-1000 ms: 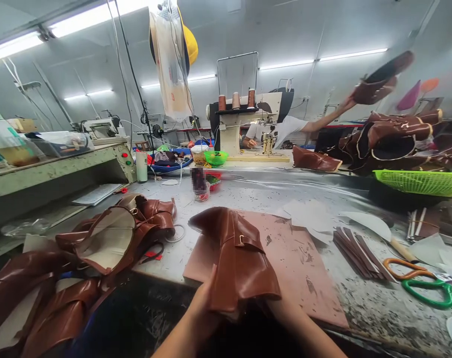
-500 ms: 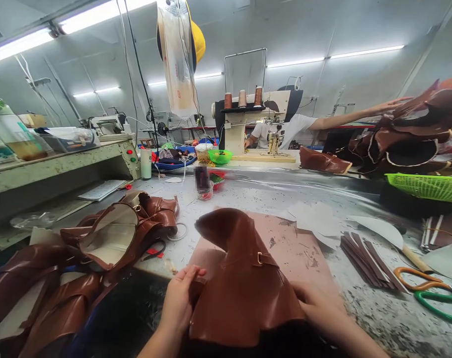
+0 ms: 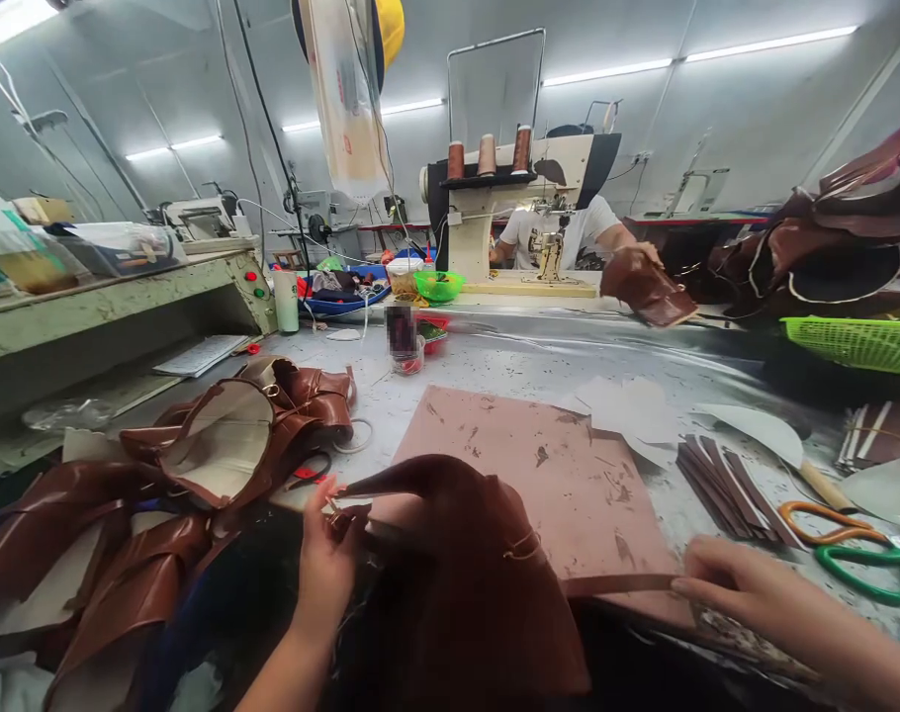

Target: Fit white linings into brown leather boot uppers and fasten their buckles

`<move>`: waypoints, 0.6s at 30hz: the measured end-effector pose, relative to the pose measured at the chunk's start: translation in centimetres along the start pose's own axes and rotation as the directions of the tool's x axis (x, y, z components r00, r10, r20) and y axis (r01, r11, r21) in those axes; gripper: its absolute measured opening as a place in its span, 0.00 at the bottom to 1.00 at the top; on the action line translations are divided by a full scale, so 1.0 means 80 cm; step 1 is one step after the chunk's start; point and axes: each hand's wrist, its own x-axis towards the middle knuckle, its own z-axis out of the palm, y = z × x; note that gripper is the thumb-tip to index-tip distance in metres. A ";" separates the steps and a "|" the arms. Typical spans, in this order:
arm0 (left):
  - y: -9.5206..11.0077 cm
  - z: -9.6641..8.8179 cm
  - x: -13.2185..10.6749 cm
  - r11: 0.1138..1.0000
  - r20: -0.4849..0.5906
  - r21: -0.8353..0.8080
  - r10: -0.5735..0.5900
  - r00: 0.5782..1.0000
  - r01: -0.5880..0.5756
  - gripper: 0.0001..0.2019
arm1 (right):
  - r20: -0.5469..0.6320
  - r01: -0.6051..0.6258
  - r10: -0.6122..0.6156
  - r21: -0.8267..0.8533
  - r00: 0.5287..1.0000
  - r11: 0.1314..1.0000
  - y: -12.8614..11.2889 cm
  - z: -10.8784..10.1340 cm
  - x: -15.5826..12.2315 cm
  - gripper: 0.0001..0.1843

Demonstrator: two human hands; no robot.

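Observation:
A brown leather boot upper (image 3: 465, 534) sits in front of me, its curved front pointing left and a small buckle (image 3: 522, 546) blurred on its strap. My left hand (image 3: 329, 544) is closed at its left side, fingers pinched near the pointed end. A small shiny bit shows between those fingers, too blurred to name. Out to the right, my right hand (image 3: 739, 588) pinches the end of a narrow brown leather strap (image 3: 620, 584), which stretches taut from the upper. Beneath lies a pink cutting board (image 3: 509, 425).
Brown boot uppers (image 3: 160, 564) are heaped at left. At right lie dark leather strips (image 3: 732, 494), a knife (image 3: 821, 485) and scissors (image 3: 865, 564) with orange and green handles. Behind a sewing machine (image 3: 516, 218), a co-worker's hand holds a brown upper (image 3: 650, 287). A green basket (image 3: 857, 341) stands right.
My right hand has moved right, drawing the strap out from the upper. My left hand has shifted left and up, and the upper has turned. The co-worker's arm has dropped onto a brown upper.

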 end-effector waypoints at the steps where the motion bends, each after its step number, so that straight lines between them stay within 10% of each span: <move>1: 0.008 0.005 -0.005 0.999 0.014 -0.048 0.023 1.000 -0.022 0.31 | -0.015 0.031 -0.030 0.060 0.999 0.998 -0.011 -0.003 -0.001 0.19; 6: 0.055 0.031 -0.038 0.959 0.144 -0.266 0.141 0.980 -0.099 0.47 | 0.029 0.190 -0.250 0.572 0.968 0.798 -0.087 0.017 0.003 0.24; 11: 0.067 0.040 -0.041 0.862 0.182 -0.418 -0.232 0.956 0.288 0.48 | -0.006 0.217 -0.384 0.834 0.923 0.508 -0.108 0.050 0.005 0.27; 18: 0.050 0.031 -0.034 0.923 0.129 -0.334 -0.158 0.979 0.193 0.47 | 0.141 0.559 -0.696 0.494 0.704 0.666 -0.137 0.043 -0.042 0.12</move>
